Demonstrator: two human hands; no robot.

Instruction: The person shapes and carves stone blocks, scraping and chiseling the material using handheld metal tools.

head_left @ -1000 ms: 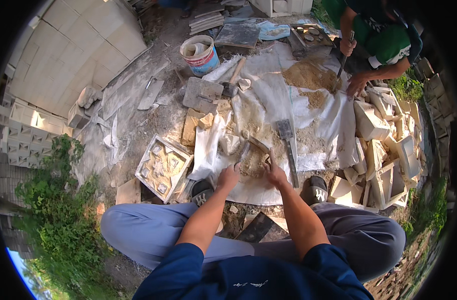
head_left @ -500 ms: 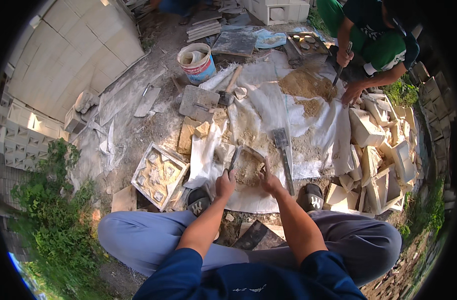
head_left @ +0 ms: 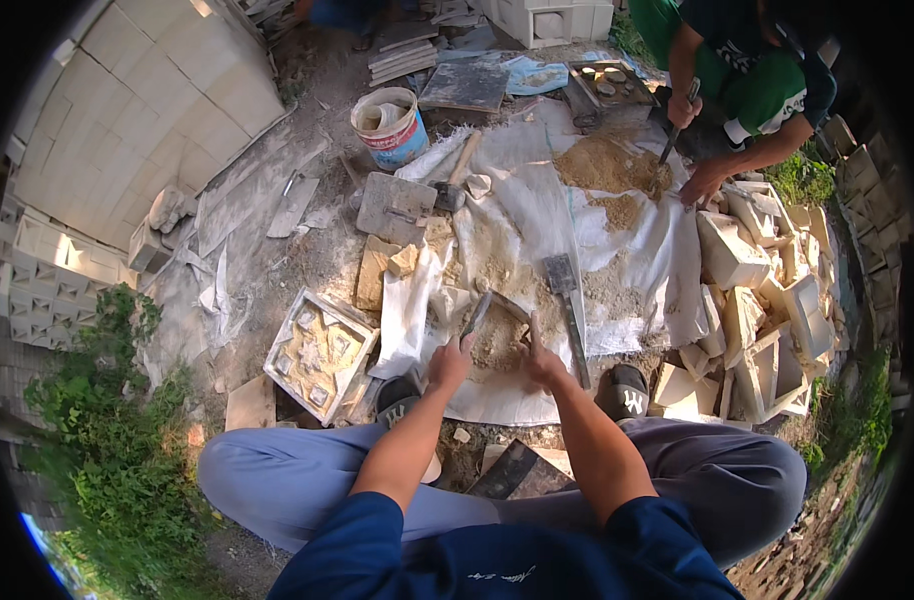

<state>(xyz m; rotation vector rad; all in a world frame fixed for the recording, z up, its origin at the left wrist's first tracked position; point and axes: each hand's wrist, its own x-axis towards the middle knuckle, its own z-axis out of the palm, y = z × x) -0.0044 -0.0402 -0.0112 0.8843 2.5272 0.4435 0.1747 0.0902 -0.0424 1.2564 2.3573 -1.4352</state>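
Observation:
My left hand (head_left: 448,364) is closed round the near end of a dark flat bar (head_left: 476,312). My right hand (head_left: 545,368) grips a narrow brownish strip (head_left: 534,332). A thin bar (head_left: 511,306) runs between their far ends, so they look like sides of one angular frame; whether they are joined I cannot tell. Between my hands lies a heap of sandy mix (head_left: 500,345) on white sacking (head_left: 477,407). Just right of my right hand rests a long-handled flat tool (head_left: 562,280). On the left is a square white mould (head_left: 275,366) holding a patterned sandy fill.
A hammer (head_left: 449,195), a trowel-like plate (head_left: 389,205) and a bucket (head_left: 390,130) stand beyond. Pale broken blocks (head_left: 734,257) pile up at right. A co-worker's hand (head_left: 684,108) holds a tool by a sand heap (head_left: 602,168). White blocks (head_left: 177,70) are stacked at left.
The dark bar in my left hand has tilted, its far end shifting slightly right. My left hand has moved up a little; my right hand stays almost in place.

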